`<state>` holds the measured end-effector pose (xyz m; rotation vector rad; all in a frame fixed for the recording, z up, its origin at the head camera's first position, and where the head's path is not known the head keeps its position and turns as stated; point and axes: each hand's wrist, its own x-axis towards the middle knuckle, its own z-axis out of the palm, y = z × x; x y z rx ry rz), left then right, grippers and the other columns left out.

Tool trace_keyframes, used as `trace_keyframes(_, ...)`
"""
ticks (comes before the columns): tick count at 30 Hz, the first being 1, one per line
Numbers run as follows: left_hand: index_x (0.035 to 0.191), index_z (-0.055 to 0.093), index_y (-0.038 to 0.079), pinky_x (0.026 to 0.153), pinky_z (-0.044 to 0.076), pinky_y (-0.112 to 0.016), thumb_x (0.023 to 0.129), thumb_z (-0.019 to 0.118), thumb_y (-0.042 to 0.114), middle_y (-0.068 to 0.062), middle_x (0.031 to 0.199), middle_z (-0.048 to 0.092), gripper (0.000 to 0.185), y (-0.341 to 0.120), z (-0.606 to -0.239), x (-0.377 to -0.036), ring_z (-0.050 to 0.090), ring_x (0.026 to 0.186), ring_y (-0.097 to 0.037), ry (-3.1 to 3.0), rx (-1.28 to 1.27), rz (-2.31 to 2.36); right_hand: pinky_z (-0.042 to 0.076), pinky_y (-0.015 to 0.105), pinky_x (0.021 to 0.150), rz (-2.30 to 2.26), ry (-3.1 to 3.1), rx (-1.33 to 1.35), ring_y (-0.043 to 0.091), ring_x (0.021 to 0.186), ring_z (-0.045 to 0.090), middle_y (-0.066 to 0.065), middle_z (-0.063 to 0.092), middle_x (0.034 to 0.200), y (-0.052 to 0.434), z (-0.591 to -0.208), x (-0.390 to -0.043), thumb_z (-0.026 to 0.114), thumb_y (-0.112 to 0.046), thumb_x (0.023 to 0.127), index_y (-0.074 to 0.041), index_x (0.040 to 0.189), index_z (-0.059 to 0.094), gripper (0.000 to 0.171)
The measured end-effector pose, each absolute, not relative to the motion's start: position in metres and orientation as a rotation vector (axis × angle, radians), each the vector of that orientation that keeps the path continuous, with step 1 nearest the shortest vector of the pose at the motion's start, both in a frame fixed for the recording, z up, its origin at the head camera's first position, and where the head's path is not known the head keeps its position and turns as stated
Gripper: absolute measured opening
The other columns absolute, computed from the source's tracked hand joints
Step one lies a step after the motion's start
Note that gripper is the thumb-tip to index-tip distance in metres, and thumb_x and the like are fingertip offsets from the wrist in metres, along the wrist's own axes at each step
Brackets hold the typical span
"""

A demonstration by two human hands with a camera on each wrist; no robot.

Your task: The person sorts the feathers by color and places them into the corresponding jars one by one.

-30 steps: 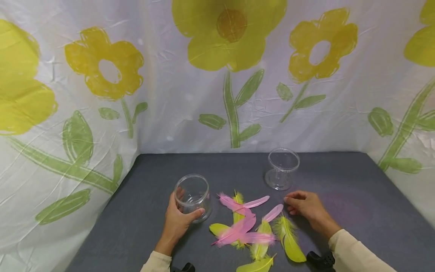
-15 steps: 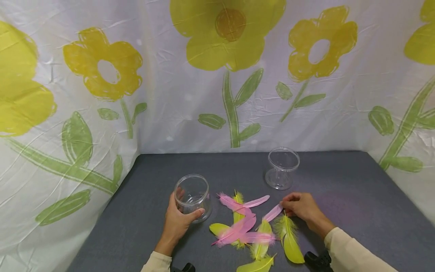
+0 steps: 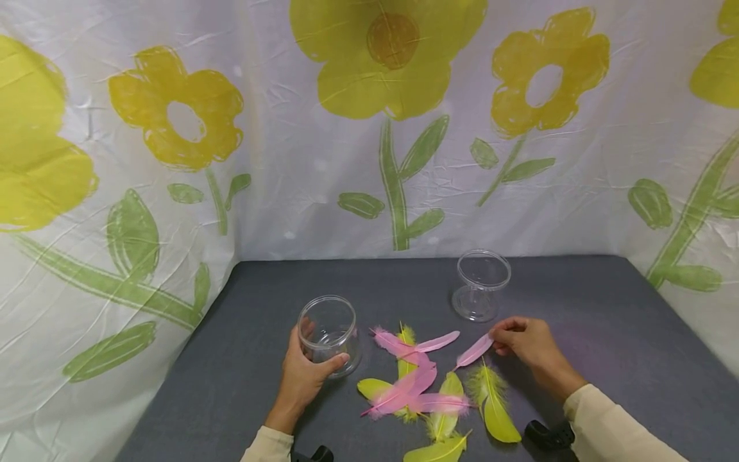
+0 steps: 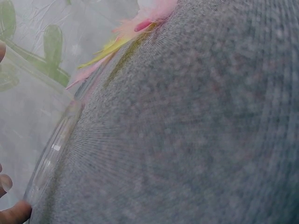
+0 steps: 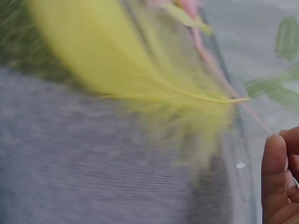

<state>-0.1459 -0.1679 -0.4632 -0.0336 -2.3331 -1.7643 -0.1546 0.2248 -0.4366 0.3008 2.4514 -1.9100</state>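
The left hand (image 3: pixel 306 375) is gripping a clear plastic jar (image 3: pixel 328 332), fingers curled round it; the right hand (image 3: pixel 528 343) is pinching a pink feather (image 3: pixel 475 351) beside the feather pile (image 3: pixel 421 391).

Feather pile (image 3: pixel 421 391) between near jar (image 3: pixel 328 333) and, seemingly farther back, right jar (image 3: pixel 482 285).

Pinched pink feather (image 3: pixel 475 351), seemingly lifted
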Motion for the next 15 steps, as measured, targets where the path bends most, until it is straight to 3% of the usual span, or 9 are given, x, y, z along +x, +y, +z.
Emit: trace_keyframes(15,0.147,0.026,0.001,0.107,0.026,-0.055,0.066,0.091,0.018,-0.022,0.147,0.036,0.105,-0.168,-0.463,-0.145,0.033,0.135,-0.034,-2.333,-0.050,-1.750,0.057,0.034,0.069,-2.054,2.502,0.193,0.018,0.073,0.066,0.010,0.068,0.086,0.234,-0.377,-0.151,0.070,-0.010,0.089,0.015,0.105,0.061,0.031)
